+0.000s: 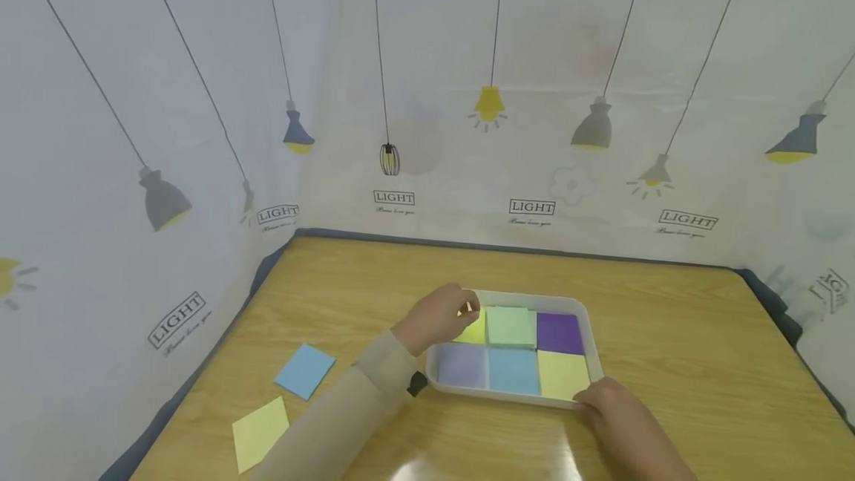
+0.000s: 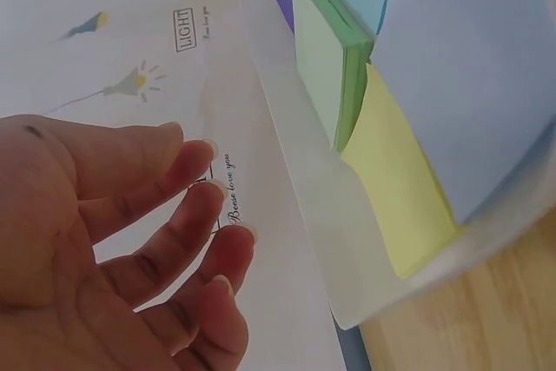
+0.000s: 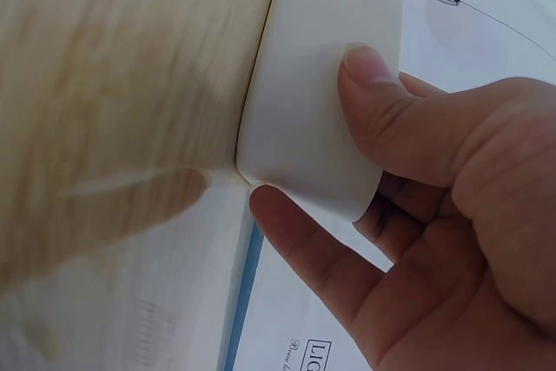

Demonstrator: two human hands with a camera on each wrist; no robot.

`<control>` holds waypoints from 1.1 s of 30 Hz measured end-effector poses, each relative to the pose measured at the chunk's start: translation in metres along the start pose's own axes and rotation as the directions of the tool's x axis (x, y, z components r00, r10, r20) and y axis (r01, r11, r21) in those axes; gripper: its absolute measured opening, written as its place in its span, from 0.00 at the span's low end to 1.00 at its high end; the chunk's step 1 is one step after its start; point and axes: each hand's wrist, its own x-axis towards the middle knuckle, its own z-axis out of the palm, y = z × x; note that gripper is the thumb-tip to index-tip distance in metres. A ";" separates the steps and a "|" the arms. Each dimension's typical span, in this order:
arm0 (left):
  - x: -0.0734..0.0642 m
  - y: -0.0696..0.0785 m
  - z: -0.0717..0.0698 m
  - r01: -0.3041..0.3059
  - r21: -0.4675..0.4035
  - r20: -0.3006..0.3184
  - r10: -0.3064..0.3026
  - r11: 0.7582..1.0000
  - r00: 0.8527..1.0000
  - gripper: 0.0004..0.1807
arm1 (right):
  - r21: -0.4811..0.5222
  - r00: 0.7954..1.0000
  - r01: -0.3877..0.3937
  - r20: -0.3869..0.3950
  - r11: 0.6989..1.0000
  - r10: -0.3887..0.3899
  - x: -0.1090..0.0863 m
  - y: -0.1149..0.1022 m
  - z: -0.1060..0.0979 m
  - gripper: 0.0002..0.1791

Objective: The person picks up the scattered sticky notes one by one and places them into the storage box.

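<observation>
A white tray (image 1: 508, 397) holds several square sticky-note pads in two rows: yellow (image 1: 473, 330), a thicker light green pad (image 1: 510, 326) and purple (image 1: 559, 333) at the back; lavender (image 1: 462, 365), blue (image 1: 513, 370) and pale yellow (image 1: 563, 374) in front. Over the tray's back left corner hovers my left hand (image 1: 437, 316). Its fingers (image 2: 195, 206) are loosely bent with nothing between them in the left wrist view. At the front right corner, my right hand (image 1: 611, 410) grips the tray, its thumb on the outer wall (image 3: 304, 102) and other fingers partly hidden behind the rim.
Left of the tray, a blue sticky-note pad (image 1: 304, 371) and a pale yellow one (image 1: 260, 433) lie on the wooden table (image 1: 374, 273). My left sleeve partly covers the yellow one. Behind and beside the table hangs a white cloth (image 1: 454, 147) printed with lamps.
</observation>
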 end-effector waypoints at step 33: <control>-0.069 -0.071 -0.004 0.150 -0.103 -0.033 -0.155 0.983 0.987 0.08 | 0.003 0.993 0.064 -0.095 0.998 -0.064 -0.002 0.001 0.002 0.09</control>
